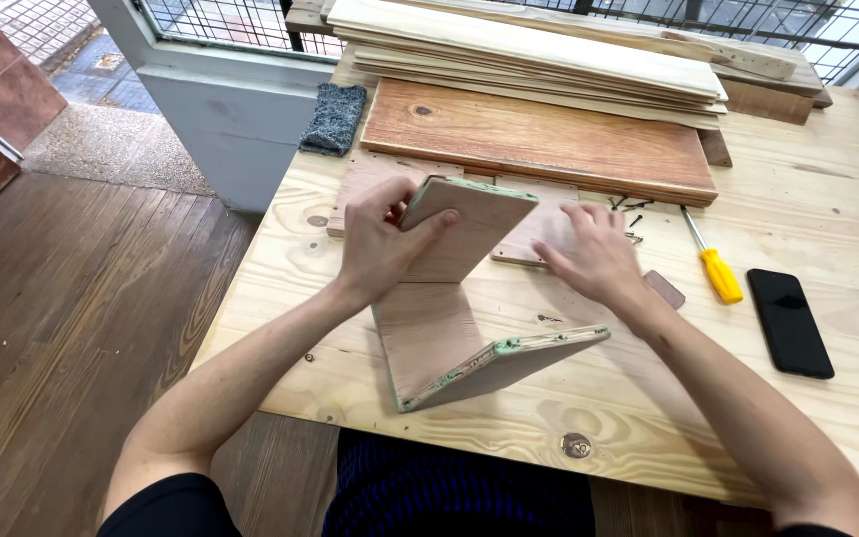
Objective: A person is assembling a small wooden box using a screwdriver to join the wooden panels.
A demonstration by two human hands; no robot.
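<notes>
Your left hand [380, 244] is closed around the top edge of the upright panel [454, 234] of a folded wooden piece, whose base [439, 343] lies on the desk [827, 418] before you. Your right hand [599, 254] lies open and flat, fingers spread, on a small board [534, 239] just behind it. Right of that: screws [633, 206], a yellow screwdriver [716, 267], a black phone [789, 322].

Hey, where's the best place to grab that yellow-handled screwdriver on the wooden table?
Probably the thick handle of the yellow-handled screwdriver, from above: it lies flat on the pale wooden table with bare wood either side, and the thin metal shaft offers the fingers less to hold.
</notes>
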